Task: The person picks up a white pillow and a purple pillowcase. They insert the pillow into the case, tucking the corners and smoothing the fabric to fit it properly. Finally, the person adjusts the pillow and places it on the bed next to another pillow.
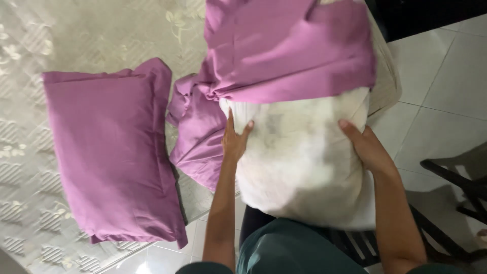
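The purple pillowcase [289, 50] hides the white pillow's [304, 162] upper part and runs off the top edge. At lower right, a dark chair [456, 182] is cut off.

A bed [96, 30] with a pale, flower-patterned mattress cover carries the things. On its left lies a finished pillow in a purple pillowcase [109, 152], flat. Just right of it, loose purple cloth [195, 132] lies bunched on the mattress near the bed's edge. Beyond that edge is white tiled floor [446, 76].

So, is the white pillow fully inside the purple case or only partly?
Only partly: the purple fabric pillowcase covers the far end of the white pillow; the near part is bare.
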